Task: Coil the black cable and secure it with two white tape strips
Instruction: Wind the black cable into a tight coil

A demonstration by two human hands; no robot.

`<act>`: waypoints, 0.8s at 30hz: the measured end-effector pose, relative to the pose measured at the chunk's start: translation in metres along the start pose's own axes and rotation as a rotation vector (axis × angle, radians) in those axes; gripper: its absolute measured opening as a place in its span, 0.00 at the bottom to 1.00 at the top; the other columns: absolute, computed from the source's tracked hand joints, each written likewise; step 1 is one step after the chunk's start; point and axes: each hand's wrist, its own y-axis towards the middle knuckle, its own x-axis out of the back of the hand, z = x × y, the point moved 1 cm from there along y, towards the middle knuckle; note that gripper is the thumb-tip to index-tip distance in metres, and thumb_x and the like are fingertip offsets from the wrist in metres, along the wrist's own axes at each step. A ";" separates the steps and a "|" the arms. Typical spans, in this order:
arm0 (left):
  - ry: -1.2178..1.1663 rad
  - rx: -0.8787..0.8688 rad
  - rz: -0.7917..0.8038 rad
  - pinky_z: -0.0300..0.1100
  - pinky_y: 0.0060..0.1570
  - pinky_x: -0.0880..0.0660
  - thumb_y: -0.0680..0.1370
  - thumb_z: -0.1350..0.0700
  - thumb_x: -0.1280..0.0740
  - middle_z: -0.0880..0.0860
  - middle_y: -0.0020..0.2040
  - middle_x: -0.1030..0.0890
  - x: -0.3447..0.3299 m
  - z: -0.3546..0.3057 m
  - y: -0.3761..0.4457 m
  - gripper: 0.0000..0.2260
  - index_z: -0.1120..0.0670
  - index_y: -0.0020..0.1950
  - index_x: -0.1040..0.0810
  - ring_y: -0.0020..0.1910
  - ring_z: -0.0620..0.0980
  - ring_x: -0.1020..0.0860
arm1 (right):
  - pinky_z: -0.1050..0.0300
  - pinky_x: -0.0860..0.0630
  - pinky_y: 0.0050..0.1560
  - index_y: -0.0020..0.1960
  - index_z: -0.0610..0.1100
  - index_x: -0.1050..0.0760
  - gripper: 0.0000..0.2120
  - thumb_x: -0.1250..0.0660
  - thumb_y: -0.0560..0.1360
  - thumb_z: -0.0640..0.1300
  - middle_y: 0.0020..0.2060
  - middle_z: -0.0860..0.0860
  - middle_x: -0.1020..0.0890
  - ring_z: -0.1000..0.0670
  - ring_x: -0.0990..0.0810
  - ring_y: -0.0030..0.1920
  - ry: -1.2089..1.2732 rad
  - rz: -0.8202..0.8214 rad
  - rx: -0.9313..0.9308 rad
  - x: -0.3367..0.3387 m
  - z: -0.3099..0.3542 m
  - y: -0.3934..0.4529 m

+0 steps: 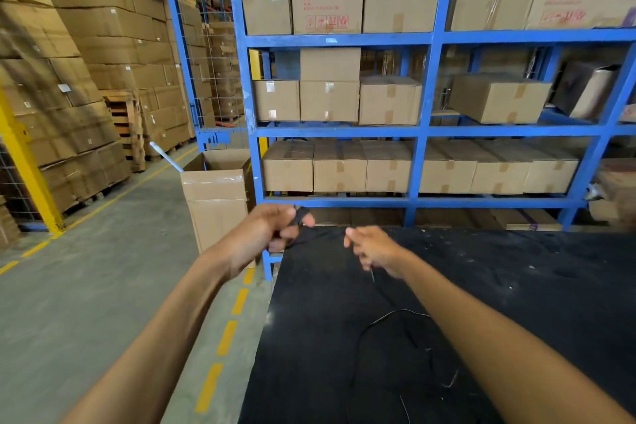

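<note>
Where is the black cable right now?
The black cable lies loose on the black table, low in the head view between the forearms, running up to the right hand.

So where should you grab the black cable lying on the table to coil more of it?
Probably the raised loop of the black cable on the black table, coming from above with the right hand. That bend seems to arch up slightly and catches light, so fingers could pinch it; elsewhere it blends into the dark top. The left hand already grips one end.
</note>
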 end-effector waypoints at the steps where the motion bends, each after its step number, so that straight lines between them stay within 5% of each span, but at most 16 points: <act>1: 0.093 0.023 -0.026 0.33 0.26 0.41 0.84 0.57 0.47 0.46 0.29 0.34 -0.004 0.010 0.001 0.17 0.57 0.48 0.19 0.27 0.43 0.40 | 0.60 0.35 0.30 0.47 0.42 0.26 0.17 0.46 0.85 0.50 0.30 0.52 0.34 0.55 0.37 0.26 0.043 -0.017 0.012 0.010 0.016 -0.001; 5: 0.203 0.060 -0.202 0.34 0.31 0.37 0.84 0.56 0.47 0.49 0.34 0.33 -0.015 0.050 0.007 0.16 0.53 0.50 0.19 0.32 0.44 0.36 | 0.60 0.38 0.30 0.50 0.42 0.22 0.13 0.44 0.85 0.45 0.28 0.54 0.34 0.56 0.38 0.27 0.164 -0.029 0.161 0.023 0.079 -0.013; 8: 0.155 0.069 -0.276 0.38 0.33 0.38 0.84 0.56 0.47 0.48 0.34 0.32 -0.018 0.061 0.015 0.15 0.52 0.53 0.20 0.32 0.44 0.35 | 0.66 0.37 0.30 0.55 0.41 0.20 0.11 0.40 0.83 0.43 0.26 0.58 0.27 0.59 0.31 0.27 0.009 0.015 0.347 0.006 0.109 -0.034; 11: -0.088 0.065 -0.382 0.37 0.30 0.38 0.84 0.57 0.48 0.47 0.31 0.32 -0.020 0.053 0.025 0.16 0.53 0.45 0.23 0.29 0.44 0.36 | 0.73 0.29 0.35 0.58 0.36 0.22 0.14 0.43 0.84 0.42 0.32 0.63 0.21 0.68 0.24 0.33 -0.111 0.060 0.495 -0.022 0.112 -0.053; 14: -0.477 0.009 -0.434 0.38 0.34 0.35 0.83 0.59 0.50 0.46 0.27 0.29 -0.010 0.035 0.038 0.17 0.55 0.45 0.23 0.25 0.43 0.34 | 0.70 0.32 0.35 0.56 0.35 0.23 0.13 0.45 0.85 0.40 0.29 0.64 0.24 0.63 0.28 0.31 -0.085 0.035 0.547 -0.049 0.087 -0.056; 19: -0.773 -0.080 -0.289 0.38 0.36 0.34 0.83 0.59 0.52 0.49 0.33 0.29 0.009 -0.004 0.042 0.15 0.56 0.49 0.26 0.31 0.46 0.31 | 0.66 0.36 0.30 0.51 0.40 0.25 0.12 0.46 0.85 0.41 0.30 0.50 0.34 0.58 0.36 0.28 -0.006 0.180 0.417 -0.088 0.027 -0.051; 24: -0.480 0.022 -0.079 0.35 0.25 0.38 0.82 0.59 0.52 0.45 0.28 0.36 0.021 -0.027 0.020 0.13 0.54 0.44 0.30 0.22 0.42 0.40 | 0.63 0.36 0.33 0.40 0.45 0.26 0.17 0.45 0.85 0.48 0.30 0.54 0.31 0.57 0.33 0.29 -0.189 0.087 0.194 -0.066 -0.009 -0.022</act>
